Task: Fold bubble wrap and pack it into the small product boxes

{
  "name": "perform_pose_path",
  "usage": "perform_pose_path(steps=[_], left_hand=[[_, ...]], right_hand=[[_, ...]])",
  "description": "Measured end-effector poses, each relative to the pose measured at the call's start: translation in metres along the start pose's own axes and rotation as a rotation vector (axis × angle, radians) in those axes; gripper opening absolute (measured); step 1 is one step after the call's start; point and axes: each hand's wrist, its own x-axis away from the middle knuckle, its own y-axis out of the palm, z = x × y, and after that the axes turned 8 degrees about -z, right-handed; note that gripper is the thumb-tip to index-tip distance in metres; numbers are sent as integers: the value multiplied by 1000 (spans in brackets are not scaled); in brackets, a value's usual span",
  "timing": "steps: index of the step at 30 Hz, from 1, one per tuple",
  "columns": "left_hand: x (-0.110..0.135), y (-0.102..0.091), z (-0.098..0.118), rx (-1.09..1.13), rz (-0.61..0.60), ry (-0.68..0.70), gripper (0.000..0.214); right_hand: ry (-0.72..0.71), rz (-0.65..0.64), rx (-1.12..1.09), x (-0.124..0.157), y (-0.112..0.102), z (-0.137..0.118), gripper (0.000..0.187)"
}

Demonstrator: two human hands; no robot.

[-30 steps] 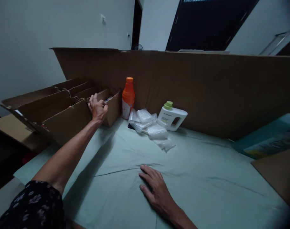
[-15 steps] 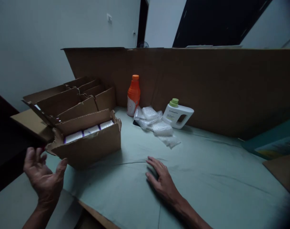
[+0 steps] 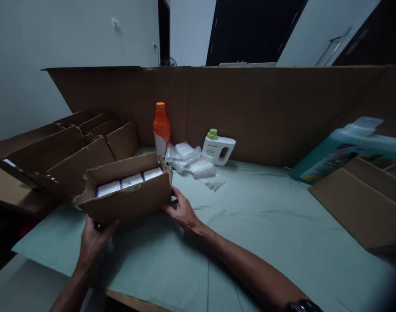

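An open cardboard box point(image 3: 135, 203) is held between both hands, tilted a little and seemingly lifted off the cloth at its left end. Inside it stand three white packs point(image 3: 132, 180) with purple edges, in a row. My left hand point(image 3: 95, 240) grips the lower left corner, its fingers partly hidden under the box. My right hand point(image 3: 181, 210) clasps the right end, thumb in front and fingers behind.
A larger divided cardboard box point(image 3: 70, 147) stands at the left. Behind are an orange bottle point(image 3: 161, 128), bubble wrap point(image 3: 194, 164) and a white jug point(image 3: 218, 149) with a green cap. At the right lie a teal bottle point(image 3: 341, 147) and another cardboard box point(image 3: 357, 203).
Both hands have come from apart onto the small box and taken hold of it. The box has tilted and come away from the divided box. The view has swung to the right.
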Motion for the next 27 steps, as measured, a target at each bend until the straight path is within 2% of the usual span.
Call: perform_pose_path(steps=[3, 6, 9, 11, 14, 17, 18, 20, 23, 25, 27], left_hand=[[0, 36, 11, 11, -136, 5, 71], [2, 71, 23, 73, -303, 26, 71], [5, 95, 28, 99, -391, 53, 70], [8, 103, 25, 123, -406, 62, 69], [12, 106, 15, 145, -386, 65, 68], [15, 105, 5, 129, -359, 61, 70], [16, 105, 3, 122, -355, 60, 70], [18, 106, 1, 107, -332, 57, 69], [20, 107, 2, 55, -267, 45, 66], [20, 106, 3, 36, -230, 52, 63], [19, 104, 3, 20, -229, 75, 59]], right_hand=[[55, 120, 99, 45, -33, 9, 63], [82, 163, 244, 88, -80, 20, 55], [48, 169, 492, 104, -132, 35, 42], [60, 181, 666, 94, -159, 47, 42], [113, 172, 768, 55, -182, 65, 50], [105, 186, 736, 13, -191, 77, 29], [97, 211, 723, 5, -194, 77, 21], [75, 279, 696, 1, -206, 70, 19], [26, 335, 666, 35, -232, 46, 21], [20, 280, 664, 78, -250, 27, 22], [87, 156, 681, 129, -264, 15, 25]])
